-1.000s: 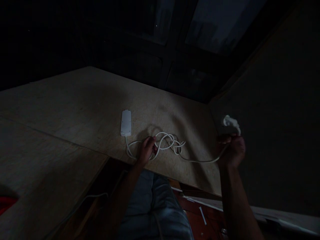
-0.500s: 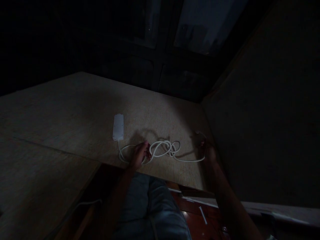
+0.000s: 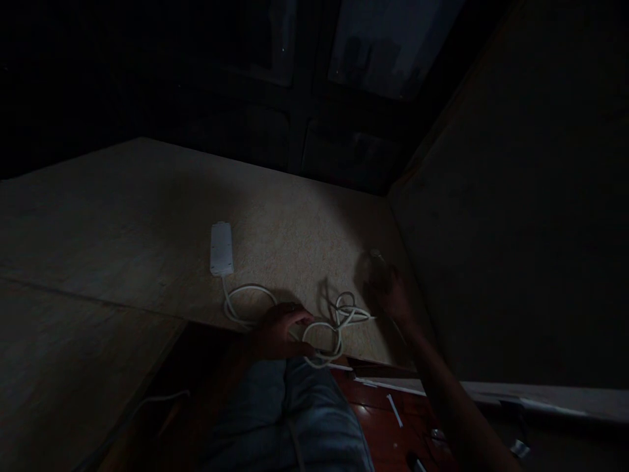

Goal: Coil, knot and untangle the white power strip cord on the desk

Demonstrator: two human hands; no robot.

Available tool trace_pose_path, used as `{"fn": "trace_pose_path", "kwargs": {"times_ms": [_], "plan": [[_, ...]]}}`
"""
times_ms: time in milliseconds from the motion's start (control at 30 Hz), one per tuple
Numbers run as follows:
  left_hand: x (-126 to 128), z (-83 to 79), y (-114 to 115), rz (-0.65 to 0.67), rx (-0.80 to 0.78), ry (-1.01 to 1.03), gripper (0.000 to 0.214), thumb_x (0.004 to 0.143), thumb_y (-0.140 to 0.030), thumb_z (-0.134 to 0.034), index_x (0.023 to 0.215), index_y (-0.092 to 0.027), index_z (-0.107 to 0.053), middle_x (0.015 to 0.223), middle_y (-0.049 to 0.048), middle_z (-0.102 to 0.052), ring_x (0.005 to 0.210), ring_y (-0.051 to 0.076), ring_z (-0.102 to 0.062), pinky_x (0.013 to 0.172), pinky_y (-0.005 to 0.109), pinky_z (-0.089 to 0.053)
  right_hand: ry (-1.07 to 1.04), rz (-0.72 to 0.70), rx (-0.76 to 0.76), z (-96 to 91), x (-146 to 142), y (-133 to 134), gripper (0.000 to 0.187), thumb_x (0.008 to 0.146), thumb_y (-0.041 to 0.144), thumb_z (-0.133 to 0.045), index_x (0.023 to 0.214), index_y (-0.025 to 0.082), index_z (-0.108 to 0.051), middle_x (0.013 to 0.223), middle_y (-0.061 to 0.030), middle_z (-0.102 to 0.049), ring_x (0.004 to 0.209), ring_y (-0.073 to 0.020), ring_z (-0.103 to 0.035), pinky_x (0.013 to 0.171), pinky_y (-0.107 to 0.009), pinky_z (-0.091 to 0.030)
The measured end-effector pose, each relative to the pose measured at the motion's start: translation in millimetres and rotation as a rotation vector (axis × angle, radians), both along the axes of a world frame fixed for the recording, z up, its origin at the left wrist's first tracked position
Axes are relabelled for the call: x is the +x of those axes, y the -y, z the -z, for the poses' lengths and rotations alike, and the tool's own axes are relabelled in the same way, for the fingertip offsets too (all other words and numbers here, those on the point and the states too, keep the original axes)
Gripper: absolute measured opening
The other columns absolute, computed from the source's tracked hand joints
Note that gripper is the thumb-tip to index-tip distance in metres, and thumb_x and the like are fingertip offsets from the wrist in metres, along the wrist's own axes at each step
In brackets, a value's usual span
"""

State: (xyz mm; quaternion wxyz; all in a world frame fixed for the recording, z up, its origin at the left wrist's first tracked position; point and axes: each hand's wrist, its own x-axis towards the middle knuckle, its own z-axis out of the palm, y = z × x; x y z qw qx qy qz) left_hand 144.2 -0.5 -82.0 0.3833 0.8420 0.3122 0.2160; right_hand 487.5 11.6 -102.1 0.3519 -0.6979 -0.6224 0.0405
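Note:
A white power strip (image 3: 221,249) lies on the table, and its white cord (image 3: 251,286) runs right in loose loops and a tangle. My left hand (image 3: 280,331) is at the table's front edge beside a loop, thumb and fingers apart, with cord passing by the gap between them. That loop dips over the edge near the thumb. Farther right, my right hand (image 3: 390,298) is closed on the cord close to its end; the pale cord end (image 3: 376,253) sticks out beyond the fingers. Darkness and blur hide the right fingertips.
The pale tabletop (image 3: 295,223) meets a dark wall (image 3: 501,229) on the right and dark window frames behind. My legs (image 3: 295,419) are under the front edge. A thin white strip (image 3: 394,410) lies on the reddish floor.
My left hand has loosened its fingers and come nearer the front edge. The right hand has moved a little left with the cord end. The loops have shifted, one now over the edge.

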Motion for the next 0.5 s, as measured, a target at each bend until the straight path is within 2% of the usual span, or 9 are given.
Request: {"fn": "trace_pose_path", "kwargs": {"times_ms": [100,167,267,367,433,500], "plan": [[2,-4.2,8,0.015,0.084,-0.123,0.074,0.062,-0.066,-0.077,0.119,-0.021,-0.064,0.116,0.0095,-0.067,0.109,0.029,-0.059,0.095,0.039,-0.043,-0.018,-0.069,-0.006,-18.1,-17,19,0.063,0.092,0.047,-0.048,0.148,0.022,-0.038,0.152,-0.0147,-0.040,0.140,-0.0306,-0.037,0.113,-0.054,-0.033],[4,-4.6,11,0.019,0.130,-0.196,0.073,0.064,-0.059,-0.078,0.125,-0.022,-0.061,0.120,0.0097,-0.066,0.112,0.030,-0.057,0.099,0.042,-0.041,-0.063,-0.120,-0.028,-32.4,-29,33,0.058,0.094,0.049,-0.048,0.148,0.028,-0.040,0.155,-0.0100,-0.037,0.144,-0.0283,-0.033,0.116,-0.054,-0.028],[7,-3.3,13,-0.015,0.130,-0.285,0.068,0.069,-0.049,-0.078,0.129,-0.023,-0.060,0.119,0.0091,-0.068,0.111,0.030,-0.058,0.100,0.042,-0.041,-0.191,-0.298,-0.147,-49.7,-41,52,0.054,0.094,0.050,-0.050,0.144,0.029,-0.046,0.151,-0.0087,-0.044,0.141,-0.0256,-0.039,0.116,-0.049,-0.031],[9,-2.5,10,-0.017,0.095,-0.333,0.065,0.070,-0.047,-0.078,0.129,-0.025,-0.061,0.117,0.0079,-0.069,0.110,0.030,-0.060,0.097,0.040,-0.042,-0.276,-0.503,-0.322,-58.0,-48,62,0.055,0.090,0.050,-0.058,0.140,0.027,-0.053,0.145,-0.0095,-0.052,0.134,-0.0259,-0.049,0.113,-0.046,-0.037],[9,-3.1,7,-0.006,0.079,-0.348,0.063,0.068,-0.047,-0.079,0.126,-0.027,-0.063,0.116,0.0068,-0.070,0.107,0.029,-0.062,0.095,0.039,-0.044,-0.325,-0.512,-0.366,-58.7,-51,63,0.051,0.089,0.049,-0.060,0.134,0.026,-0.059,0.138,-0.0093,-0.059,0.129,-0.0266,-0.055,0.111,-0.045,-0.041],[7,-4.3,3,-0.006,0.061,-0.359,0.062,0.067,-0.046,-0.079,0.124,-0.027,-0.064,0.113,0.0062,-0.071,0.105,0.029,-0.062,0.091,0.037,-0.045,-0.395,-0.444,-0.352,-56.9,-52,61,0.044,0.088,0.047,-0.062,0.126,0.026,-0.066,0.130,-0.0088,-0.066,0.122,-0.0270,-0.061,0.107,-0.045,-0.044]]}}
